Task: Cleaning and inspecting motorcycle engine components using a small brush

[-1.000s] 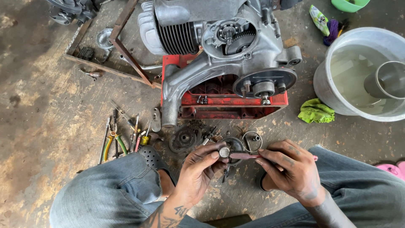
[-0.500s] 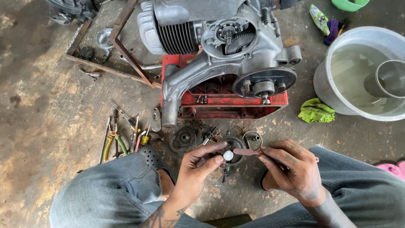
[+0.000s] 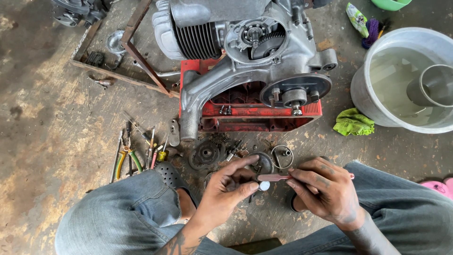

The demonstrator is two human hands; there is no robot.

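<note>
Both hands meet low over the concrete floor, between the knees. Left hand pinches a small round metal part; right hand grips a reddish flat tool whose tip touches that part. Looks like cleaning or prying a small engine piece; what comes next needs a steady pinch. Packages: one green printed packet near the floor's top right, beside the grey tub. No signs visible.

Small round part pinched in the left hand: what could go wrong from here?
The small round part, held only at the left hand's fingertips, could drop among the loose parts on the floor. The reddish tool in the right hand might slip toward the left thumb.
</note>
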